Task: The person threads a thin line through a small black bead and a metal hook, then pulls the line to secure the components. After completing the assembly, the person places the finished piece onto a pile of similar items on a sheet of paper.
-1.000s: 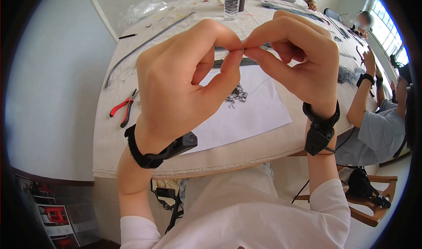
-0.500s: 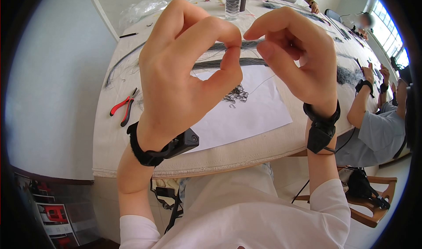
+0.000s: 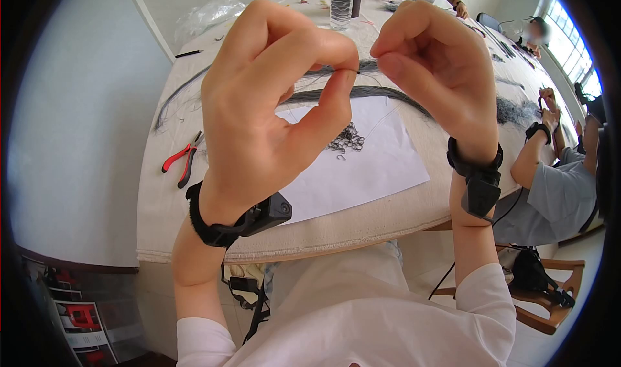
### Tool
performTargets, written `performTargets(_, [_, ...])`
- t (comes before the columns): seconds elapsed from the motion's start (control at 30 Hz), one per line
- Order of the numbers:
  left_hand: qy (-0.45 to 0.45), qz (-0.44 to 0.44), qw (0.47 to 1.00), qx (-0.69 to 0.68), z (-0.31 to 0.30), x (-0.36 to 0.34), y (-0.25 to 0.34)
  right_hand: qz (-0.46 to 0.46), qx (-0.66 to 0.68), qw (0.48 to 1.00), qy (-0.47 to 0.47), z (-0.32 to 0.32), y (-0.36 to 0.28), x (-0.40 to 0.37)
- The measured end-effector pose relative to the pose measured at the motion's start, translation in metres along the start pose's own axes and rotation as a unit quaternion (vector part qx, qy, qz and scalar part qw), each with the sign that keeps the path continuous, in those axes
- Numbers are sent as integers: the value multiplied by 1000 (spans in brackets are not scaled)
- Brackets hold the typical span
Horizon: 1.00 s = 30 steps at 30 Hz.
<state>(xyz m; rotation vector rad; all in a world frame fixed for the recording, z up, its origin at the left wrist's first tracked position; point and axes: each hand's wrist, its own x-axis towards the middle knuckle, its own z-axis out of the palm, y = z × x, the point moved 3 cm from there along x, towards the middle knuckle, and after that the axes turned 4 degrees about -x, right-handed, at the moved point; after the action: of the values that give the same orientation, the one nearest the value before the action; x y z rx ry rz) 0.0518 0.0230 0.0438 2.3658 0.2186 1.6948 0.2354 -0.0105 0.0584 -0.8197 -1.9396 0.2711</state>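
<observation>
Both hands are raised over the table, their fingertips a short gap apart. My left hand (image 3: 259, 101) pinches thumb against forefinger, with a tiny dark speck at the tips that is too small to name. Facing it, my right hand (image 3: 446, 76) also has thumb and forefinger pressed together; whatever is between them cannot be made out. Below, a pile of small dark metal hooks (image 3: 349, 139) lies on a white sheet of paper (image 3: 369, 179). A thin strand (image 3: 383, 122) runs up from the pile. Behind the hands stretches a bundle of dark grey strands (image 3: 388, 94).
Red-handled pliers (image 3: 184, 162) and a black pen (image 3: 188, 54) lie to the left on the cloth-covered table (image 3: 165, 218). A water bottle (image 3: 341, 4) and a plastic bag (image 3: 210, 16) are at the back. Another person's hands (image 3: 550, 111) work at the right.
My right hand has drawn slightly away to the right, and its thumb and forefinger have closed together. My left hand has barely moved.
</observation>
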Motion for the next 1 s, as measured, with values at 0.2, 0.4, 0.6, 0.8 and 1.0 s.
performTargets(0.2, [-26,-7,997,-68,0,2,1,-12,29,1000,2,7,3,2])
performTargets(0.4, [-40,-71,983,-163,-2,0,-2,-2,5,1000,15,12,-2,-1])
performTargets(0.6, [13,-169,943,-285,1,-5,-3,-124,-106,985,63,18,-11,-1])
performTargets(0.8, [42,-208,915,-344,6,-8,-6,-233,-236,937,105,26,-21,-2])
performTargets(1.0, [52,-224,924,-305,4,-8,-3,-239,-297,917,116,27,-28,-6])
